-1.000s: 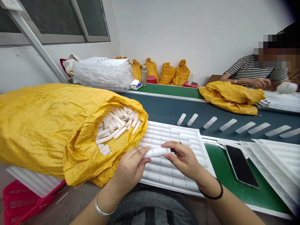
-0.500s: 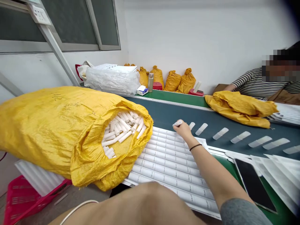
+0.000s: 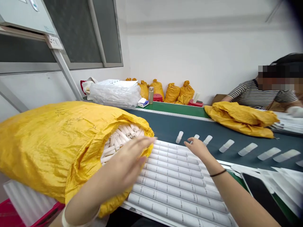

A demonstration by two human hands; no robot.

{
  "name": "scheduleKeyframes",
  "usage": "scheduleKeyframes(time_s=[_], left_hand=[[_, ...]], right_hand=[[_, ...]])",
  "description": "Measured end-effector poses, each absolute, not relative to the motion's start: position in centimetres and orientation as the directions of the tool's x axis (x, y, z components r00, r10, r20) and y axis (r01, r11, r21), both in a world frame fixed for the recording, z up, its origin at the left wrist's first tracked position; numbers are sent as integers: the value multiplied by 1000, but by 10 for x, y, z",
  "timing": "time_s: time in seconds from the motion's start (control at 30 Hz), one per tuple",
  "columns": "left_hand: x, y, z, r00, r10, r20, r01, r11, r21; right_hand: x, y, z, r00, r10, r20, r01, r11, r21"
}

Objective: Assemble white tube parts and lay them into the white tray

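My left hand (image 3: 129, 157) is in front of the mouth of a yellow woven sack (image 3: 54, 129), fingers stretched out and slightly blurred, with nothing seen in them. White plastic tubes (image 3: 121, 137) fill the sack's mouth, partly hidden by this hand. My right hand (image 3: 197, 147) hovers at the near edge of the dark conveyor belt (image 3: 163, 126), thumb and fingers apart. Beside its fingertips a white tube (image 3: 180, 136) rests on the belt, and another is partly behind the hand. Below both hands lies a ridged white sheet (image 3: 170, 176) with rows of small print.
More white tubes (image 3: 226, 146) line the belt to the right. A phone (image 3: 262, 195) and white sheets (image 3: 281, 186) lie at the right. Across the belt, a person in a striped top (image 3: 255, 91) sits behind an emptied yellow sack (image 3: 241, 118). A pink basket (image 3: 14, 214) stands lower left.
My right hand has let go of a white tube, which now rests on the belt, and has shifted slightly right. My left hand has come into view before the sack. The view has tilted up.
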State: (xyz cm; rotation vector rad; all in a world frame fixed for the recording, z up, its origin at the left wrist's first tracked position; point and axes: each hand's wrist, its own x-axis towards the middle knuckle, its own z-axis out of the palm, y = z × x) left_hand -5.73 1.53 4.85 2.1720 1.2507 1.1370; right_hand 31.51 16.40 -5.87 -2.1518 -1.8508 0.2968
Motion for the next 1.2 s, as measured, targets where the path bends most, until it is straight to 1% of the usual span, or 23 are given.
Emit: scheduleKeyframes(time_s=[0.03,0.07,0.1,0.17,0.23,0.33,0.4,0.5,0.53,0.57,0.6,0.63,0.67,0.7,0.73,0.77,0.8,0.83,0.9,0.97,1.03,1.1,1.2], left_hand=[[-61,42,44,281,901,331,693,-429,579],[-64,67,36,211,959,190,823,-279,495],[-67,88,25,155,981,113,864,-190,466],[-72,116,-4,97,995,5,898,-90,431],[-76,125,-31,66,995,-74,911,-30,412],[-83,118,-49,43,991,-130,909,16,416],[-87,109,-46,43,993,-108,894,11,449],[-86,89,-33,66,998,8,850,-61,524],[-82,80,-30,80,995,56,819,-98,565],[-75,71,-28,95,990,108,757,-142,638],[-68,62,-27,105,981,161,658,-190,729],[-59,53,-26,110,972,209,529,-235,816],[-49,45,-26,115,962,247,399,-272,876],[-40,38,-25,131,953,274,303,-301,904],[-32,31,-24,163,942,294,266,-329,906],[-26,26,-22,209,928,307,292,-359,886],[-22,23,-19,258,911,321,339,-396,853],[-19,20,-16,300,893,336,383,-436,814],[-19,16,-8,349,861,370,448,-500,741],[-22,13,-1,381,845,375,499,-529,686],[-25,10,4,425,828,365,526,-554,646],[-26,7,6,454,811,370,522,-578,627],[-25,5,5,452,785,425,515,-618,594]], right_hand=[[320,156,-55,133,990,37,934,-112,-340],[324,149,-52,102,994,36,939,-84,-334],[327,143,-50,63,998,29,943,-50,-329],[327,136,-52,-30,1000,6,944,30,-328],[323,135,-59,-105,994,-21,939,93,-331],[313,135,-69,-162,986,-34,934,142,-328],[308,133,-70,-175,985,-5,930,164,-328],[300,121,-59,-153,984,90,921,175,-348],[295,114,-54,-143,983,119,917,177,-358],[288,105,-48,-143,979,143,904,188,-385],[279,95,-43,-161,973,164,872,218,-439],[270,84,-38,-193,963,190,812,265,-520],[259,73,-33,-233,947,222,717,321,-618],[248,62,-28,-272,927,259,591,373,-715],[238,53,-23,-306,905,296,451,411,-792],[229,44,-19,-330,886,326,326,431,-841],[223,38,-14,-344,871,350,245,443,-862],[220,34,-9,-350,856,380,202,465,-862],[220,30,2,-363,804,472,210,564,-799],[225,29,11,-419,714,561,263,687,-677],[230,30,16,-516,632,579,282,763,-581],[232,31,17,-563,607,562,291,781,-552],[230,30,13,-531,652,541,326,746,-580]])
